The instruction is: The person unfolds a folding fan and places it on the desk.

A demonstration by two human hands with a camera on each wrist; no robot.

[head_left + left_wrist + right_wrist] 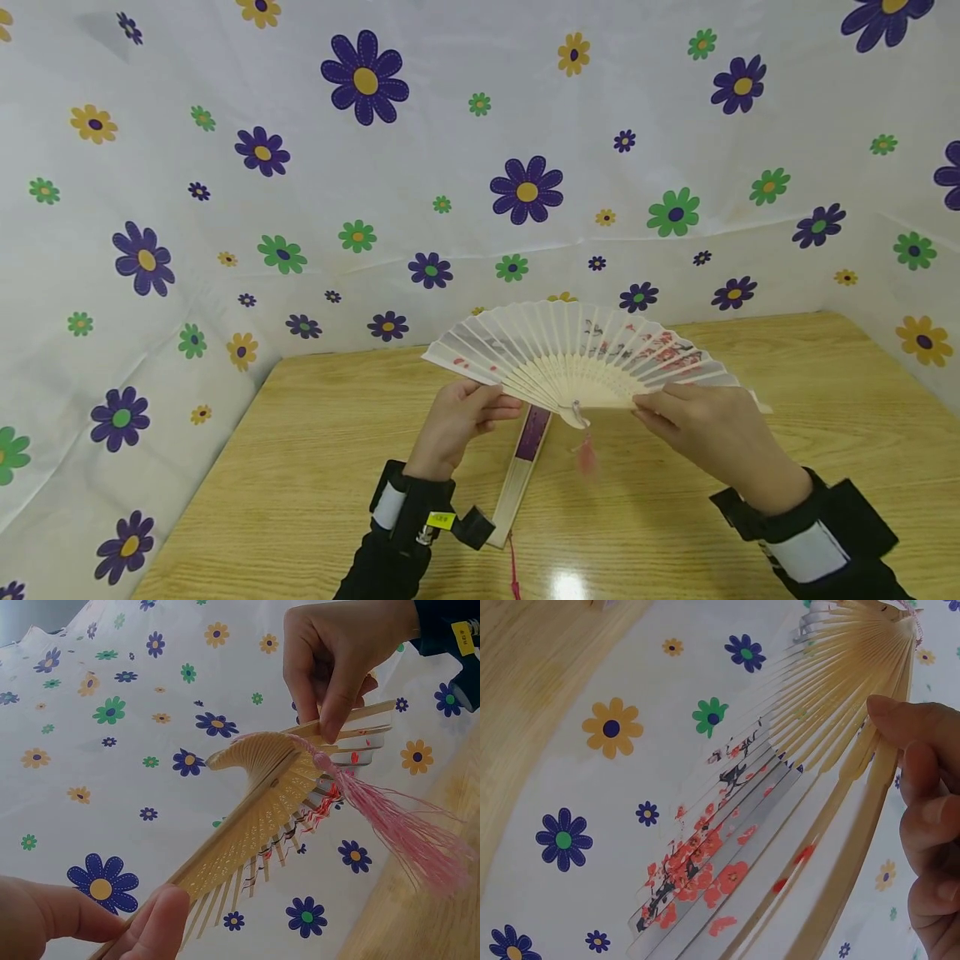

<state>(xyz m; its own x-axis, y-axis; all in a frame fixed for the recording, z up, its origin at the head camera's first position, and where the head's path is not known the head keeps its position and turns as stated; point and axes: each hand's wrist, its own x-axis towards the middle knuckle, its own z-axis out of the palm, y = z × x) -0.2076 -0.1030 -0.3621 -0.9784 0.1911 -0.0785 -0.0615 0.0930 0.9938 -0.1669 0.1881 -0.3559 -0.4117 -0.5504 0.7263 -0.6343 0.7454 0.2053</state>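
Note:
A white folding fan (573,350) with pale pierced ribs and red blossoms is spread wide above the table. My left hand (465,417) pinches its left edge between thumb and fingers. At the opposite edge, my right hand (708,425) grips the outer rib, thumb toward me. A pink tassel (587,458) dangles from the pivot; the left wrist view shows its loose strands. Beneath the spread fan lies a folded fan (515,483) with a purple panel, its upper end hidden. The right wrist view shows the blossoms and ribs (847,697) up close.
The wooden table (337,417) reaches back to a white cloth (442,150) printed with purple, green and yellow flowers, which also hangs at both sides. A red cord (513,567) trails from the folded fan toward the near edge.

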